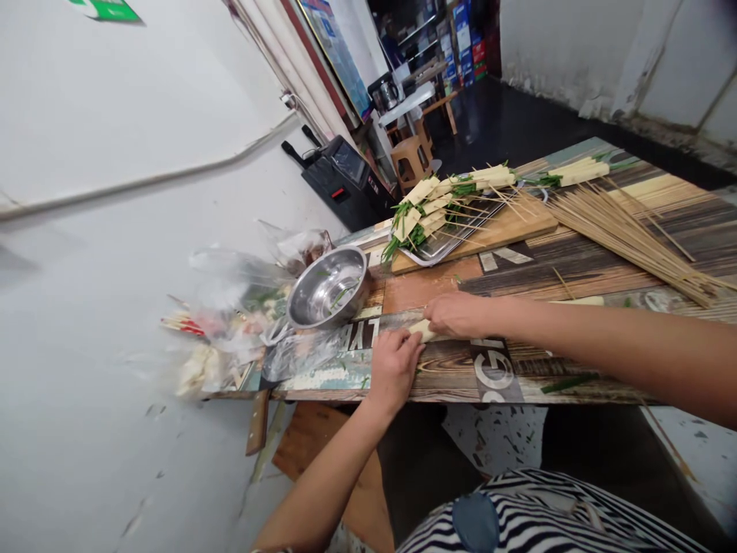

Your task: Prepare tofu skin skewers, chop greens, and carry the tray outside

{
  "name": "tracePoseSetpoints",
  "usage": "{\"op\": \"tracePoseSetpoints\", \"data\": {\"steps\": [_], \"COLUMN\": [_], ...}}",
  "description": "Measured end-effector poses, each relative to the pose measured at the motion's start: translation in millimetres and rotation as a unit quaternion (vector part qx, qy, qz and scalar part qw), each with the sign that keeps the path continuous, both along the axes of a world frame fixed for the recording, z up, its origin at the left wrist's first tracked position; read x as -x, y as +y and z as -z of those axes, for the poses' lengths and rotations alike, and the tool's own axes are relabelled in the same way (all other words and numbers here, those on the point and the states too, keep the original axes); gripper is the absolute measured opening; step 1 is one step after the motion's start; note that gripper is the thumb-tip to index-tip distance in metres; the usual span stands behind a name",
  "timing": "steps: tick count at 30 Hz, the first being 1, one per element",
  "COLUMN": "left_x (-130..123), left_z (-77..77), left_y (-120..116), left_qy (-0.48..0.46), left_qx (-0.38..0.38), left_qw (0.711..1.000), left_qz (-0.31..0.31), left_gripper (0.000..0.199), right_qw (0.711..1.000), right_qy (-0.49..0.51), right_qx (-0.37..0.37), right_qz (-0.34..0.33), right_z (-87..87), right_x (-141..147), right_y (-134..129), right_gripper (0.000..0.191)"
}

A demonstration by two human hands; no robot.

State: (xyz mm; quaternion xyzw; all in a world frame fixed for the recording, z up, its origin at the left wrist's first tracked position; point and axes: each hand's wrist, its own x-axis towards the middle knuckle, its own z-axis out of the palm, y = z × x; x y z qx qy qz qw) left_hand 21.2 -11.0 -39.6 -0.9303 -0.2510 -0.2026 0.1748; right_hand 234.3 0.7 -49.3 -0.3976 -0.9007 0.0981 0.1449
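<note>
Near the table's front edge, both hands hold one pale rolled sheet [424, 330] between them. My left hand [394, 361] has its fingers closed on the roll's left end. The fingers of my right hand [452, 314] are closed over its right part and hide much of it. Beyond them, a metal tray [446, 244] on a wooden board [521, 228] carries skewered pale rolls with green stalks [431, 207]. Another pale roll [587, 300] lies partly behind my right forearm. Thin wooden skewers [622, 238] are spread at the right.
A steel bowl [329, 288] with green scraps stands left of the hands. Plastic bags [242, 307] crowd the table's left end against the wall. A wooden handle [257, 422] juts over the front edge. More rolls [581, 172] lie at the far right.
</note>
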Motion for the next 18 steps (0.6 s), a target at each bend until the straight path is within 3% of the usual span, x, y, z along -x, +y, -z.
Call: {"op": "tracePoseSetpoints", "data": {"steps": [10, 15, 18], "left_x": [-10.9, -16.2, -16.8], "left_z": [-6.2, -14.6, -15.9], "left_y": [13.2, 15.7, 20.4], "left_qy": [0.036, 0.052, 0.064], "left_qx": [0.125, 0.117, 0.143], "left_qw": [0.991, 0.991, 0.987], "left_qz": [0.012, -0.028, -0.029], "left_gripper": [0.020, 0.025, 0.025], "right_qw": [1.000, 0.997, 0.999], "right_qy": [0.012, 0.008, -0.025], "right_qx": [0.024, 0.077, 0.045], "right_qz": [0.012, 0.001, -0.010], "right_z": [-9.0, -27.3, -28.6], "right_x": [-2.0, -4.4, -2.2], "right_y": [1.5, 11.8, 15.9], "right_gripper": [0.018, 0.021, 0.021]}}
